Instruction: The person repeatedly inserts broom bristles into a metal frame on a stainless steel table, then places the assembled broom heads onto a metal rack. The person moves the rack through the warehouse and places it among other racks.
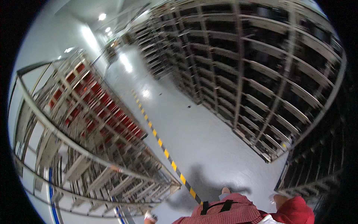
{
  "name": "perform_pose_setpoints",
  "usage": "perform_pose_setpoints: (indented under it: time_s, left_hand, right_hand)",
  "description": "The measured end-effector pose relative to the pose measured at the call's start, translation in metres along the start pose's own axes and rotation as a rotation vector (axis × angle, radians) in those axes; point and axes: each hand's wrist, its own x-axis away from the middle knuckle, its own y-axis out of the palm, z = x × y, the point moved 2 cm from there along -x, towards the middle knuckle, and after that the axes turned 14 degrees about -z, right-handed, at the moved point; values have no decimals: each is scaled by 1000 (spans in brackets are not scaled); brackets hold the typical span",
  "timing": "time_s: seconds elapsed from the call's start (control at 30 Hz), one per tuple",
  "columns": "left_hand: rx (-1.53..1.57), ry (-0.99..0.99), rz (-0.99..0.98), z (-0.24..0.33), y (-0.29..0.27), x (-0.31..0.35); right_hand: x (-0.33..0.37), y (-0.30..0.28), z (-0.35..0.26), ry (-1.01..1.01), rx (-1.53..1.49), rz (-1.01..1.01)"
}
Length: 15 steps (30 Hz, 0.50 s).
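My left hand (150, 217) is at the lower edge, small and smeared by motion, with something white about it. It is nearest to the metal rack (112, 168) on my left; whether it touches the rack I cannot tell. My right hand (278, 201) comes out of a red sleeve (296, 212) at the lower right and is blurred, its fingers not readable. Nothing held shows in either hand. Between them is my red checked garment (231, 210) with black straps. The tip of one foot (225, 190) shows beyond it.
Tall metal racks (238, 78) with dark shelves line the right side. On the left stand wheeled-looking rack frames, one with red contents (89, 93). A yellow and black striped tape (160, 143) runs along the grey floor (201, 142). A white wall (71, 33) rises at far left.
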Motion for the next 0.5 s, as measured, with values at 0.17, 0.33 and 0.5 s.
perform_pose_setpoints:
  time_s: [0.17,0.33,0.5]
  left_hand:
    - [44,62,-215,24,156,-41]
    - [-200,137,-220,117,251,-88]
    - [36,53,-413,210,266,-204]
  right_hand:
    - [-78,-115,-12,-200,35,71]
    - [-167,-352,-99,-320,-297,175]
    - [-133,-587,-202,-373,-951,156]
